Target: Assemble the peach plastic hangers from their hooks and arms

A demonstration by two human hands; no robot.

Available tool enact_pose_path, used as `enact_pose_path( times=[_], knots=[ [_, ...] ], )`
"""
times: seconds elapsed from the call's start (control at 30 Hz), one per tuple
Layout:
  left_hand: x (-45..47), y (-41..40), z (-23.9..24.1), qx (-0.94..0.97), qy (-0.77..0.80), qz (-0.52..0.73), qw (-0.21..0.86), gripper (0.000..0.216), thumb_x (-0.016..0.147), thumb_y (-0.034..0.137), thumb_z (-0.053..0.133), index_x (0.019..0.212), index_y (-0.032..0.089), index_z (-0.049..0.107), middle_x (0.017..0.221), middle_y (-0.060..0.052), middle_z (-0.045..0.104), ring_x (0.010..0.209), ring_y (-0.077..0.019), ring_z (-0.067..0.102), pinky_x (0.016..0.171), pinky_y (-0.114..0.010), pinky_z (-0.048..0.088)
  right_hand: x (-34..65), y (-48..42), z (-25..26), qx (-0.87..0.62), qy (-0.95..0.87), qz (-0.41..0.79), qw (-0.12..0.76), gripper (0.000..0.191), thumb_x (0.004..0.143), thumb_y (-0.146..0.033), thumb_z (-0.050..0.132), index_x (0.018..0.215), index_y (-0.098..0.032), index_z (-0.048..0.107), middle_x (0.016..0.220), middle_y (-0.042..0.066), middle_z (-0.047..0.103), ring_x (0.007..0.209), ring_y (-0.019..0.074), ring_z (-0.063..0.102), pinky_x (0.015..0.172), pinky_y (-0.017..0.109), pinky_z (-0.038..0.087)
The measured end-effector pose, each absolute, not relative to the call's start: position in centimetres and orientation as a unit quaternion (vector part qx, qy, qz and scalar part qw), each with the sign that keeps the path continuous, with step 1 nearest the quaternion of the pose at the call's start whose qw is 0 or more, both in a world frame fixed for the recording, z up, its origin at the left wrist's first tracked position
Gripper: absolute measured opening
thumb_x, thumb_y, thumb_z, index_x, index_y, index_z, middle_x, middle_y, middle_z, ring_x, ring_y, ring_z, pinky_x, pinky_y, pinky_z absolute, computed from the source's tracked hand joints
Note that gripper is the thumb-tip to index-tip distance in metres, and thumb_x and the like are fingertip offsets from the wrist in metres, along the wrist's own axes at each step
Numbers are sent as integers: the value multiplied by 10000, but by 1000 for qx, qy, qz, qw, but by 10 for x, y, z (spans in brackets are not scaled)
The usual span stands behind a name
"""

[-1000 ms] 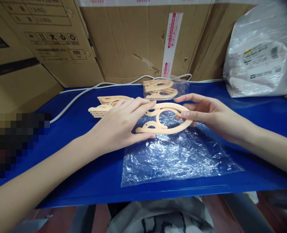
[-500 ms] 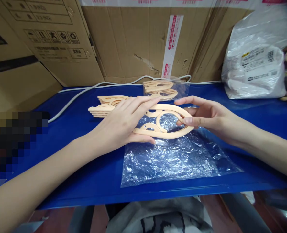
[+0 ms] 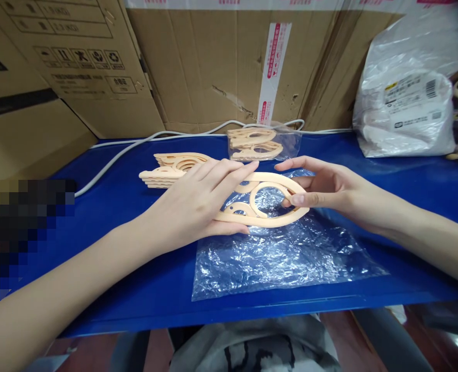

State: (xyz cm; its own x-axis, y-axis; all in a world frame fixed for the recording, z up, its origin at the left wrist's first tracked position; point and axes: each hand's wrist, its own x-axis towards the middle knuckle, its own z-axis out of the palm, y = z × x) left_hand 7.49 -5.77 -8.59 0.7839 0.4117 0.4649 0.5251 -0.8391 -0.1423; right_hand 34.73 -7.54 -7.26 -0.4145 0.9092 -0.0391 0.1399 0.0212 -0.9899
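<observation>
Left hand (image 3: pixel 198 201): fingers spread over the left end of a pale peach, looped plastic hanger (image 3: pixel 277 221); thumb at its near edge.
Right hand (image 3: pixel 325 188): thumb and fingers pinch the hanger's rounded right end.
Hanger position: above a clear, crinkled plastic bag (image 3: pixel 286 263); contact cannot be told.
Bag position: flat on the blue worktop (image 3: pixel 136 289).
Left side: stack of matching peach hangers (image 3: pixel 159 176), partly behind the left hand.
Rear: clear packet of peach hangers (image 3: pixel 255 151), beside a white cable (image 3: pixel 131 149).
</observation>
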Motion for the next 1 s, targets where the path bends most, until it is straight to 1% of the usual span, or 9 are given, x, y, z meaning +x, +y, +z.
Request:
enact_pose_path(
  times=[0.13, 0.27, 0.37, 0.5, 0.67, 0.83, 0.93, 1.0],
  knots=[
    [76, -60, -84, -938, -244, -211, 129, 874, 860, 533, 697, 1547, 162, 304, 1383, -169, 544, 1228, -343, 535, 1052, -501, 437, 348, -77, -70, -420, -637, 552, 337, 539, 734, -314, 825, 1219, -249, 599, 971, 23, 770, 833, 187, 736, 772, 330, 597],
    [76, -61, -82, -940, -250, -197, 124, 889, 851, 524, 713, 1555, 183, 291, 1371, -160, 544, 1238, -350, 523, 1052, -522, 429, 346, -78, -70, -419, -646, 548, 325, 445, 736, -322, 819, 1131, -234, 635, 962, 28, 768, 837, 192, 728, 751, 330, 597],
    [75, -62, -81, -940, -251, -185, 135, 867, 867, 527, 694, 1554, 187, 289, 1354, -157, 552, 1253, -346, 511, 1061, -528, 419, 345, -77, -71, -411, -656, 544, 323, 405, 745, -337, 814, 1103, -235, 654, 954, 29, 769, 854, 197, 724, 751, 329, 594],
    [75, -62, -79, -941, -245, -185, 140, 851, 886, 508, 680, 1559, 180, 275, 1367, -158, 544, 1254, -334, 510, 1058, -516, 428, 347, -76, -73, -408, -683, 512, 323, 404, 768, -375, 799, 1126, -249, 661, 958, 27, 763, 888, 207, 717, 774, 348, 591],
    [76, -62, -78, -939, -245, -200, 133, 900, 880, 477, 696, 1583, 154, 236, 1409, -183, 522, 1252, -351, 512, 1062, -524, 423, 349, -75, -74, -408, -722, 448, 333, 407, 818, -415, 754, 1183, -267, 653, 1005, 25, 759, 891, 202, 710, 784, 356, 585],
    [76, -63, -77, -938, -247, -202, 136, 874, 899, 498, 664, 1577, 138, 246, 1414, -189, 524, 1251, -345, 519, 1054, -508, 432, 349, -75, -73, -411, -718, 454, 332, 422, 798, -417, 773, 1185, -283, 671, 1004, 16, 761, 885, 201, 710, 796, 370, 581],
    [77, -64, -78, -937, -258, -194, 131, 871, 903, 515, 653, 1582, 168, 232, 1427, -176, 519, 1274, -352, 508, 1064, -521, 420, 348, -76, -72, -414, -710, 462, 332, 414, 799, -399, 772, 1184, -280, 680, 978, 13, 762, 890, 205, 714, 810, 378, 583],
    [77, -64, -79, -937, -265, -192, 125, 868, 905, 559, 629, 1581, 184, 234, 1433, -169, 515, 1287, -355, 501, 1074, -529, 410, 348, -76, -72, -416, -702, 471, 336, 404, 796, -384, 775, 1174, -276, 680, 966, 11, 764, 895, 204, 719, 818, 378, 586]
  ],
)
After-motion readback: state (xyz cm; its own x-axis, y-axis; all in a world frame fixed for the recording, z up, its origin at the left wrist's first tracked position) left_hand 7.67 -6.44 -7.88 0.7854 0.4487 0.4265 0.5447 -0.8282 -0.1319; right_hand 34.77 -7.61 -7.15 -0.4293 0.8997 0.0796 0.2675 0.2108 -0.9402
